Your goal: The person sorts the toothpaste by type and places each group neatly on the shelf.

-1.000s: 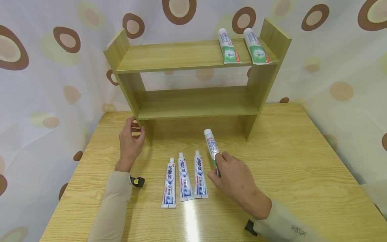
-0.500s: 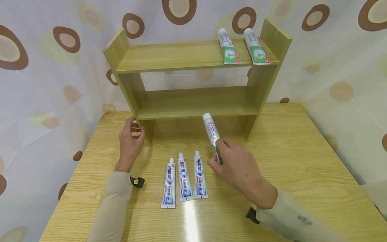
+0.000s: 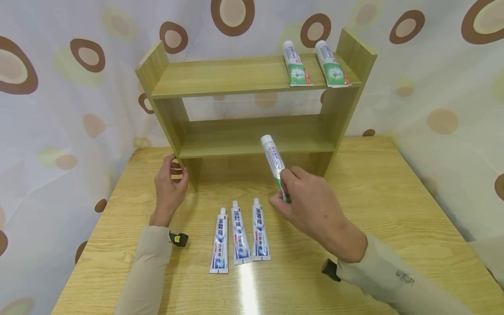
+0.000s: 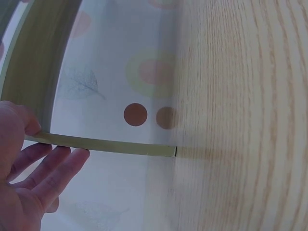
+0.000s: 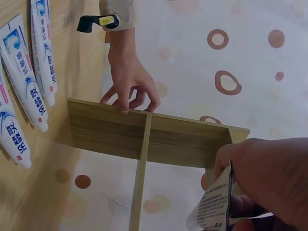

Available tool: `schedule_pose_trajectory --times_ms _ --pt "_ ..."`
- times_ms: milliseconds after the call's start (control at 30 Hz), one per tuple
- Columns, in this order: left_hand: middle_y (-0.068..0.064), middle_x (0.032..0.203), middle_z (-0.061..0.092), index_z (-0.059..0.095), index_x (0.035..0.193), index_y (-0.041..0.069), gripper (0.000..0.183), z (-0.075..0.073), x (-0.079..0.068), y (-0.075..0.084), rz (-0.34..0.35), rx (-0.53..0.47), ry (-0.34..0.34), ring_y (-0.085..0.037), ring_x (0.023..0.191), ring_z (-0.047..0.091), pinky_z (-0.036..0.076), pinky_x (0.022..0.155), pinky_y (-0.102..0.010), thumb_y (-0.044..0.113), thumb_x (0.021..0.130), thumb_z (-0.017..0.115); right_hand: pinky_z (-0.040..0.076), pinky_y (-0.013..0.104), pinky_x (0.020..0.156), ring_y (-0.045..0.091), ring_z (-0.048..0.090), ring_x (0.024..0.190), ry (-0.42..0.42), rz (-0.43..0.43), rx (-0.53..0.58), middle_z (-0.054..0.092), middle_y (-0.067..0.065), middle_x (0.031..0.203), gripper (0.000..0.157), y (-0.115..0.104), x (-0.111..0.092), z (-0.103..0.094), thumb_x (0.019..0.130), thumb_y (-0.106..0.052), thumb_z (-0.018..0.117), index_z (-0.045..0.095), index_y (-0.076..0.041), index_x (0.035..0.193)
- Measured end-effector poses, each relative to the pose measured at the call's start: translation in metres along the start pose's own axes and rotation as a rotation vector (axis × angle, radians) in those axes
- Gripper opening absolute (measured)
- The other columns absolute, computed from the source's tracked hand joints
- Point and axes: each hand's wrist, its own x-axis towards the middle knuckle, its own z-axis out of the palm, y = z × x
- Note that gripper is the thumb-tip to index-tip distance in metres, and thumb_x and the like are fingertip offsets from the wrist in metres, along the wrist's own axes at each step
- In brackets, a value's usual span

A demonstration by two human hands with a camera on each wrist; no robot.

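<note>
My right hand (image 3: 315, 210) holds a white and green toothpaste tube (image 3: 273, 158) by its flat end, with the white cap pointing up and away. In the head view the tube overlaps the front of the wooden shelf's (image 3: 236, 139) middle board. The right wrist view shows the tube's printed back (image 5: 211, 208) between thumb and fingers. My left hand (image 3: 169, 188) grips the shelf's left side panel (image 4: 101, 143) low down, thumb on one face and fingers on the other. Two green and white tubes (image 3: 296, 65) (image 3: 331, 65) lie side by side on the top board's right end.
Three blue and white toothpaste tubes (image 3: 219, 240) (image 3: 241, 236) (image 3: 260, 232) lie in a row on the wooden table (image 3: 393, 210) before the shelf, caps away from me. A patterned curtain (image 3: 445, 87) hangs behind and at both sides.
My right hand has moved the held tube up and forward, from over the table to in front of the middle board. The left hand stays on the side panel.
</note>
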Motion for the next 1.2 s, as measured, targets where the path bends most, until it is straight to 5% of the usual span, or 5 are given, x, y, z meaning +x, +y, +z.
schedule_pose_trajectory --times_ms 767,1200 --pt "-0.028 0.108 0.073 0.059 0.140 -0.003 0.041 -0.001 0.000 0.001 0.002 -0.009 -0.002 -0.045 0.094 0.076 0.046 0.068 0.002 -0.001 0.100 0.070 0.043 0.026 0.050 0.017 0.050 0.058 0.067 -0.064 -0.028 0.061 0.009 0.077 0.008 -0.010 0.027 -0.034 0.088 -0.004 0.071 0.063 -0.002 0.086" --pt "-0.029 0.108 0.073 0.059 0.140 -0.003 0.041 -0.002 -0.001 0.002 -0.007 -0.018 -0.009 -0.046 0.094 0.076 0.046 0.068 0.002 -0.001 0.100 0.069 0.050 0.030 0.054 0.023 0.058 0.064 -0.007 -0.008 0.034 0.069 0.013 0.085 0.013 -0.014 0.043 -0.053 0.090 -0.008 0.071 0.060 -0.004 0.084"
